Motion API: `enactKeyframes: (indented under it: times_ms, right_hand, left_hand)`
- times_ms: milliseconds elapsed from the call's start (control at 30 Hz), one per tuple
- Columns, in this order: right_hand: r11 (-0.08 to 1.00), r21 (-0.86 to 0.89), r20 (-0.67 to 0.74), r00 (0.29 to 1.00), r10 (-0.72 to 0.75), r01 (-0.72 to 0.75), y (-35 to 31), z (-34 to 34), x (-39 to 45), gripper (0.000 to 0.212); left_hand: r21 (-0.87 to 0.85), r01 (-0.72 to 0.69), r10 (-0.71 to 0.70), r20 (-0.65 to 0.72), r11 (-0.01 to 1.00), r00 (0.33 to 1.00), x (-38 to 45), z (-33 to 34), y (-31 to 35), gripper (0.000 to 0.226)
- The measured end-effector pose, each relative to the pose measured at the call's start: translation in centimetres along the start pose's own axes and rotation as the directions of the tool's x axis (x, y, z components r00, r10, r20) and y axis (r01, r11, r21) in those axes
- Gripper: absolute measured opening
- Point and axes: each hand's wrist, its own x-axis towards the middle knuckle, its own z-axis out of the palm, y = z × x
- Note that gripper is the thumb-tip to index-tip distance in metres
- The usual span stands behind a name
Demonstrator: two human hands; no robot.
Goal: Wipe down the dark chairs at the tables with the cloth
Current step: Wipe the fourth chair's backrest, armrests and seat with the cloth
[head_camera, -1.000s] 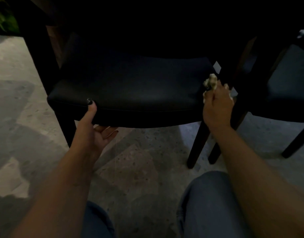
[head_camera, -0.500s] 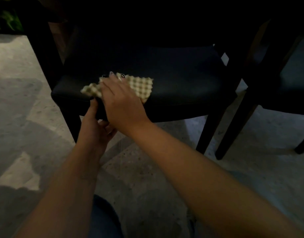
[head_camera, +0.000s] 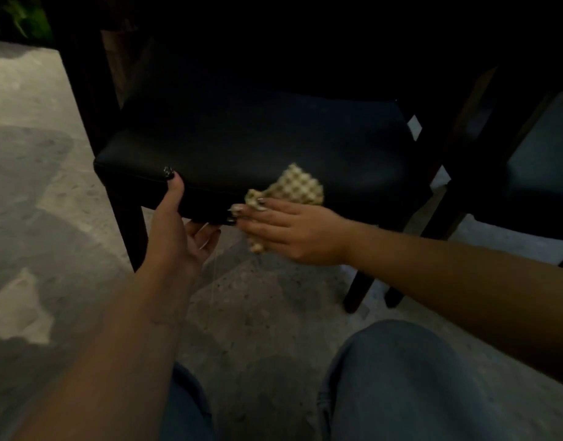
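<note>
A dark padded chair (head_camera: pixel 242 144) stands in front of me, its seat facing me. My left hand (head_camera: pixel 181 230) grips the seat's front edge near the left corner, thumb on top and fingers underneath. My right hand (head_camera: pixel 289 230) lies with straight fingers over a beige waffle-textured cloth (head_camera: pixel 297 186) and presses it against the front edge of the seat, right of the left hand. Part of the cloth hangs below the palm.
A second dark chair (head_camera: pixel 528 173) stands close on the right, its legs beside the first chair's right front leg (head_camera: pixel 359 288). The floor is speckled grey stone (head_camera: pixel 35 186). My knees in blue jeans (head_camera: pixel 401 377) are at the bottom. A plant (head_camera: pixel 9 14) shows top left.
My right hand swept the cloth from the seat's right corner to the left part, and is now at the front edge nearer the middle. My left hand kept its grip on the front edge.
</note>
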Motion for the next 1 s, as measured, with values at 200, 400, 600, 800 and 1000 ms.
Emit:
enactKeyframes:
  times_ms: [200, 400, 600, 800, 1000]
  right_hand:
    - [0.996, -0.078, 0.003, 0.999, -0.032, 0.033, -1.0, 0.2, 2.9, 0.038]
    - [0.932, 0.161, 0.023, 0.946, 0.324, -0.323, 1.3, -0.6, -9.0, 0.04]
    - [0.287, 0.421, 0.038, 0.333, 0.942, -0.861, 2.4, -1.3, -8.3, 0.041]
    - [0.267, 0.412, 0.028, 0.304, 0.952, -0.872, 2.6, -2.2, -1.3, 0.029]
    - [0.462, 0.481, 0.115, 0.576, 0.809, -0.745, 2.0, -2.7, 11.2, 0.032]
  left_hand:
    - [-0.01, -0.017, 0.017, 0.006, 1.0, 1.0, -0.1, 0.0, -0.2, 0.057]
    - [-0.002, -0.007, 0.007, 0.004, 1.0, 1.0, 0.0, -0.1, 0.1, 0.068]
    - [-0.003, -0.003, 0.003, -0.013, 1.0, 1.0, 0.6, -0.2, -0.1, 0.06]
    - [0.01, -0.063, 0.063, -0.015, 0.998, 0.998, 0.7, 0.3, -0.9, 0.043]
    - [0.035, -0.052, 0.053, -0.038, 0.998, 0.998, 0.2, 0.6, -0.6, 0.044]
